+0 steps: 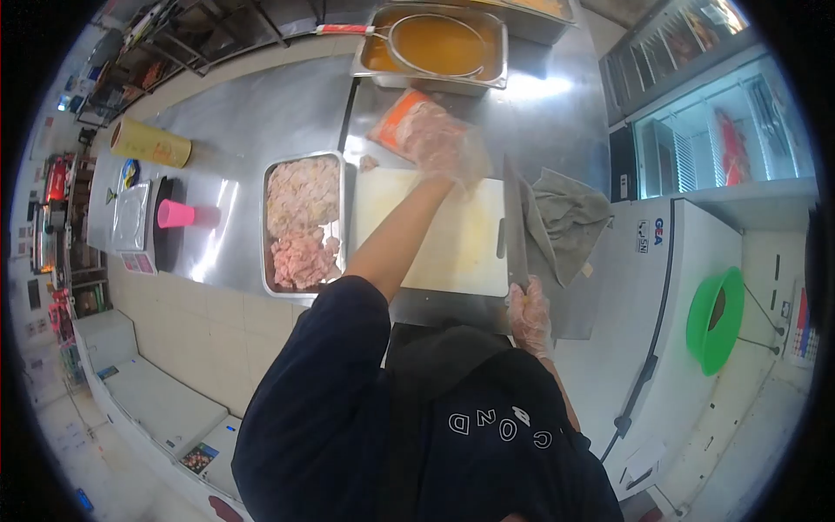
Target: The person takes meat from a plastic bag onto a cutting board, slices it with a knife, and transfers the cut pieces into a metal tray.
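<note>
My left hand (pixel 439 150), in a loose clear plastic glove, reaches past the far edge of the white cutting board (pixel 435 235). It is on an orange and clear plastic bag (pixel 396 122) and looks closed on it, though blur softens the fingers. My right hand (pixel 529 315), also gloved, is wrapped round the handle of a long knife (pixel 516 226). The blade points away from me along the board's right edge. Left of the board, a metal tray (pixel 268 226) holds pale chopped meat (pixel 303 196) and pinker minced meat (pixel 302 259).
A metal pan (pixel 496 65) of orange-brown liquid, with a red-handled strainer (pixel 435 43) across it, stands at the back. A grey cloth (pixel 565 217) lies right of the knife. Leftward are a pink cup (pixel 177 213), a scale (pixel 135 222) and a yellow roll (pixel 152 143). A white freezer (pixel 609 348) stands right.
</note>
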A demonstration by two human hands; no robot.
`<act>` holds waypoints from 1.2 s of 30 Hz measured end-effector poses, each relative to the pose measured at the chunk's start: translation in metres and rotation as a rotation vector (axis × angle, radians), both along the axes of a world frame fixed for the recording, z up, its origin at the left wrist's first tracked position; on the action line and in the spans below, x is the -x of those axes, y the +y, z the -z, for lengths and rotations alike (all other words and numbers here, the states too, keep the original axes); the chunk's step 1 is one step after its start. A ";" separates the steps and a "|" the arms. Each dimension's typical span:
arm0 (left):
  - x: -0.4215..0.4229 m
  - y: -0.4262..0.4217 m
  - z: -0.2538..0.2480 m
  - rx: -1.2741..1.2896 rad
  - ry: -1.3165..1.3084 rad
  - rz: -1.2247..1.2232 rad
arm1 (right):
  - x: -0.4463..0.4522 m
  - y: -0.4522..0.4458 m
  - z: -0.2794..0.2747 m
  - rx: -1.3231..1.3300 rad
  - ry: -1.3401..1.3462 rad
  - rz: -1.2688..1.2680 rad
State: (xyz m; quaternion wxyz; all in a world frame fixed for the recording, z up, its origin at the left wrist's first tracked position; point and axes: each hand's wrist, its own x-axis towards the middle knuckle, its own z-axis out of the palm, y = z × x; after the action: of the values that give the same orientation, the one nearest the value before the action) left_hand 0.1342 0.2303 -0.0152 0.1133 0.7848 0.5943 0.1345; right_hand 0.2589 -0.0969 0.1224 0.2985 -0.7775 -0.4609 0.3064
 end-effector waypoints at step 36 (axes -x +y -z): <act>0.105 -0.148 -0.103 0.836 -1.165 -0.391 | 0.021 -0.016 -0.005 0.041 0.253 0.040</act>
State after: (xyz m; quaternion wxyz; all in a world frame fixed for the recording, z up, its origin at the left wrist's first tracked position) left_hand 0.0288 0.0822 0.0881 0.6732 0.3576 0.5686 0.3091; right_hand 0.2376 -0.1133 0.1272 0.3444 -0.7477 -0.3975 0.4054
